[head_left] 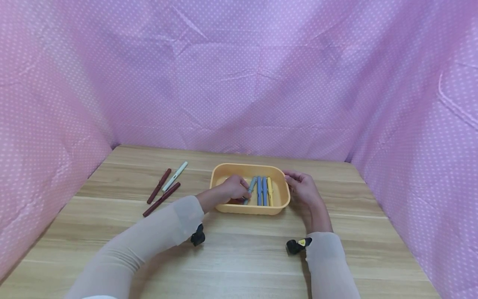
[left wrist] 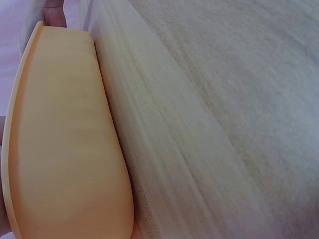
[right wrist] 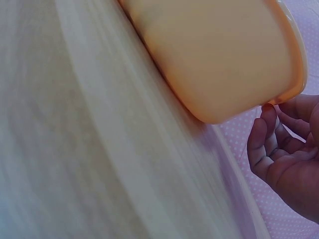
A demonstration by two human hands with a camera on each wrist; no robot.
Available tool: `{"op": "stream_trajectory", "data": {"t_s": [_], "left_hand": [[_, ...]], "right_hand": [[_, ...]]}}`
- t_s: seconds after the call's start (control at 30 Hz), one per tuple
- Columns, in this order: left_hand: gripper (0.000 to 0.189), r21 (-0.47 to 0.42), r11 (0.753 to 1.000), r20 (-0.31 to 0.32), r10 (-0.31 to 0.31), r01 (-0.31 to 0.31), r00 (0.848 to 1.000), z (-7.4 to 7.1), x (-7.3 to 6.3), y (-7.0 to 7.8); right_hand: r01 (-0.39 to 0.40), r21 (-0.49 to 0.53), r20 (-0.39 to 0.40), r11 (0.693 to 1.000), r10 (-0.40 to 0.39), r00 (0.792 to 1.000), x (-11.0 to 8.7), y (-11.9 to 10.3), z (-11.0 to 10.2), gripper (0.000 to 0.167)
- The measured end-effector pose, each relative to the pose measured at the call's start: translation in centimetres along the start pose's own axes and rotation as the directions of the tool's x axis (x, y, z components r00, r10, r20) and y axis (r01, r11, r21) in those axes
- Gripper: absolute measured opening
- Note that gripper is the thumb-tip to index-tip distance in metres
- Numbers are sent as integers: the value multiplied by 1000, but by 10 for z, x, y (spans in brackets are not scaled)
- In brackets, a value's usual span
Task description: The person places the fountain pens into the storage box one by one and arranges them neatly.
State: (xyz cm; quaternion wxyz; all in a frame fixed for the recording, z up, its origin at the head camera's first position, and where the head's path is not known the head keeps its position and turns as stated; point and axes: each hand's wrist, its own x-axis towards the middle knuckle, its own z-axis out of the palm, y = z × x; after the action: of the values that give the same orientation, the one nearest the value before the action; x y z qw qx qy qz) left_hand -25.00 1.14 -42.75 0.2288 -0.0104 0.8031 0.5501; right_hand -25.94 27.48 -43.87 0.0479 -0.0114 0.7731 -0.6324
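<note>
A yellow-orange plastic basket [head_left: 248, 210] stands on the table. My left hand [head_left: 234, 187] reaches over its near left side, with curled fingers at a grey-green pen [head_left: 252, 183] inside; the pen's lower part is partly covered by the fingertips. To the right of that pen lie two blue pens [head_left: 259, 190] and a yellow pen [head_left: 270, 191], side by side. My right hand [head_left: 303, 187] holds the basket's right rim, thumb and fingers pinching the edge in the right wrist view. From the left wrist, mostly the basket's outer wall [left wrist: 65, 134] shows.
Left of the basket, two dark red pens [head_left: 162, 199] and a pale mint pen [head_left: 174, 177] lie on the wooden table [head_left: 239, 253]. Pink dotted cloth [head_left: 239, 83] hangs around the back and sides. Each sleeve carries a small black camera [head_left: 198, 235] at the wrist.
</note>
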Motion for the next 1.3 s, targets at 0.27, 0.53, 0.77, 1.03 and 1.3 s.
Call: {"op": "stream_trajectory", "data": {"t_s": [0.27, 0.53, 0.77, 1.03, 1.3], "left_hand": [[29, -55, 998, 4, 2, -2, 1000, 5, -2, 0], [30, -36, 999, 0, -4, 4, 1000, 6, 0, -1], [35, 6, 1000, -3, 13, -13, 1000, 3, 3, 1], [32, 1, 1000, 47, 20, -20, 999, -8, 7, 1], [29, 1, 1000, 50, 13, -13, 999, -7, 9, 4]], "right_hand": [[0, 8, 2, 1000, 0, 1000, 0, 2, -2, 35], [-26, 87, -8, 996, 27, 1000, 1, 3, 1, 34], [15, 25, -4, 1000, -15, 1000, 3, 2, -1, 36], [10, 45, -18, 999, -10, 1000, 5, 1, 4, 36], [-9, 44, -22, 999, 10, 1000, 7, 1, 4, 37]]}}
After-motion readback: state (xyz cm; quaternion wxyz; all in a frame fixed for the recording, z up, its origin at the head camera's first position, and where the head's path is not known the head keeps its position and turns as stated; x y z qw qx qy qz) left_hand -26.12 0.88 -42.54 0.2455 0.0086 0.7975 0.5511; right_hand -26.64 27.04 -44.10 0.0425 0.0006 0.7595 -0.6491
